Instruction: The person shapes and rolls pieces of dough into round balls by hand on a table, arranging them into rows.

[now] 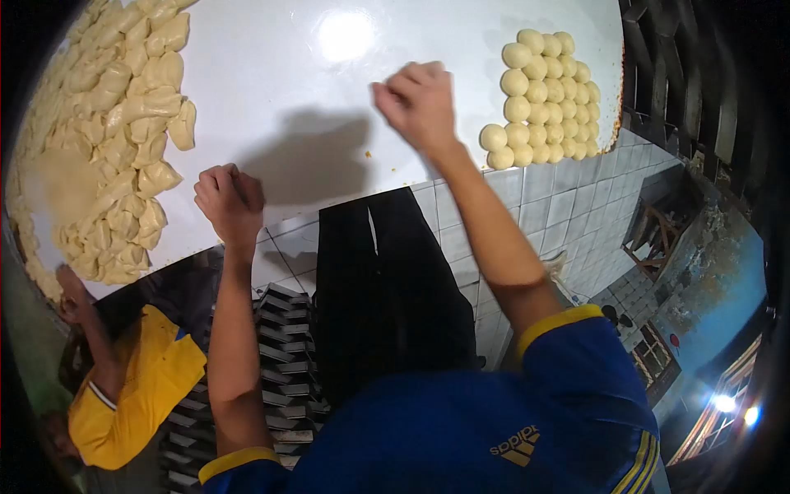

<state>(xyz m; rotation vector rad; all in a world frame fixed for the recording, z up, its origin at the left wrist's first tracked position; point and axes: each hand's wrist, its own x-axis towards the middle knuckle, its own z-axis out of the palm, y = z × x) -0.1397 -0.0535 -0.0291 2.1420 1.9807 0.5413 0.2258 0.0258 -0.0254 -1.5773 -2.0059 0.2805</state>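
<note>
My left hand is curled closed near the front edge of the white table, to the right of a large heap of cut dough pieces. What its fingers hold, if anything, is hidden. Farther out over the tabletop is my right hand, its fingers also bent closed and its inside out of sight. To the right of that hand, rows of smooth round dough balls sit packed together. One loose dough piece lies at the heap's right edge.
The white table spans the top of the view, with small dough crumbs on it. At lower left, another person in a yellow shirt has a hand beside the heap. Dark stacked slats stand below the table.
</note>
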